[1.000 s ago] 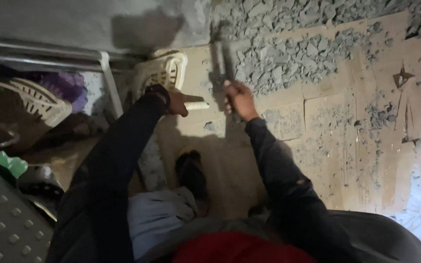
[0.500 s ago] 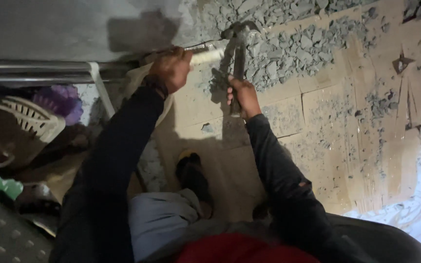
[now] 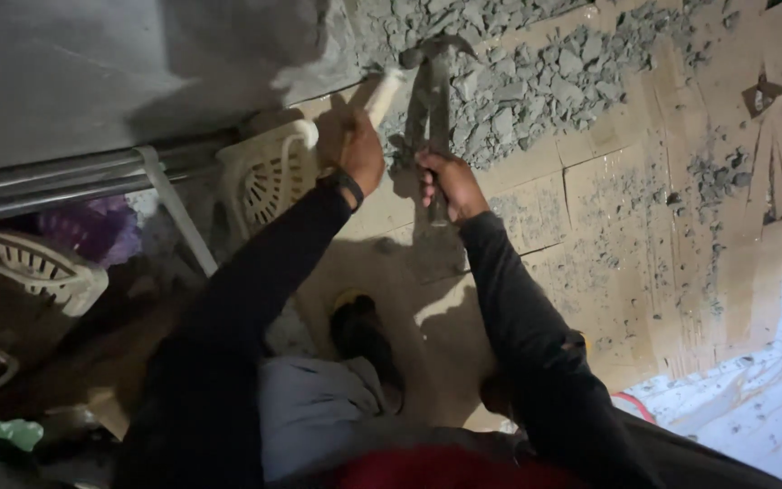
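My right hand [image 3: 446,182] grips the handle of a claw hammer [image 3: 433,68], whose metal head is up near the broken edge of a grey wall [image 3: 119,63]. My left hand [image 3: 353,150] holds a pale chisel-like rod [image 3: 384,93] angled towards the wall's chipped edge, just left of the hammer head. Both arms wear dark sleeves, and there is a watch on the left wrist. Grey rubble [image 3: 536,81] lies heaped on flattened cardboard [image 3: 608,208] below the wall.
A white plastic chair [image 3: 264,172] stands under my left arm, another [image 3: 38,272] at the left. Metal pipes [image 3: 56,181] run along the wall. My dark shoe [image 3: 364,335] rests on the cardboard. A white sheet [image 3: 753,407] lies at lower right.
The view has shifted. My left hand with the pale rod has moved right and now sits closer to the hammer head; the hammer stays raised by the wall's chipped edge.
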